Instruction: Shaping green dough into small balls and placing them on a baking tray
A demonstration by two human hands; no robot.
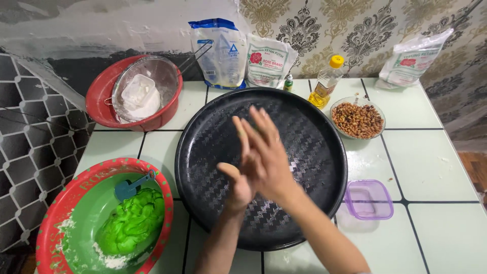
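Pale tiled worktop (426, 167) carries everything within easy reach. Directly beneath both hands lies a big black round tray (213, 147), placed to catch whatever drops. Left of them, a red-rimmed green basin (76, 203) keeps bright green dough (133, 226) and a teal scraper (129, 187) close by. Beyond to the right stands a bowl of peanuts (357, 120); nearer right, a small purple box (369, 199). The right hand (266, 152) lies flat, fingers spread, over the left hand (237, 185), palm to palm; whether something is pressed between them I cannot tell.
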